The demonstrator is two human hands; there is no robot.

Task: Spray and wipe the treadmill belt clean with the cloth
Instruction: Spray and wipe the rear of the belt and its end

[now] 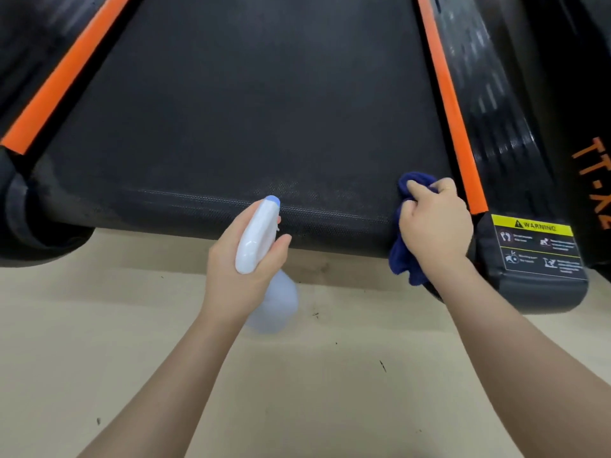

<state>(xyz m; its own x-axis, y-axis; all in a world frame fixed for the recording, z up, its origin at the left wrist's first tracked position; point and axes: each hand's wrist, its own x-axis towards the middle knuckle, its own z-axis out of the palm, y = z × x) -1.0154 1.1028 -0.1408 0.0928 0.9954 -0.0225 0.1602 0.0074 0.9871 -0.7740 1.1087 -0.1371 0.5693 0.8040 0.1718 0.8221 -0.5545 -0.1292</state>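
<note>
Presently the soft, limp cloth [410,256] is bunched in the right hand [433,226] on the belt [231,127]; the light spray bottle [261,239] is gripped at its neck by the left hand [238,269].

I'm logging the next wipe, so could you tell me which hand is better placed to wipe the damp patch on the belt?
The right hand, probably: it already grips the blue cloth against the belt beside the patch. The left hand is occupied holding the spray bottle.
</note>
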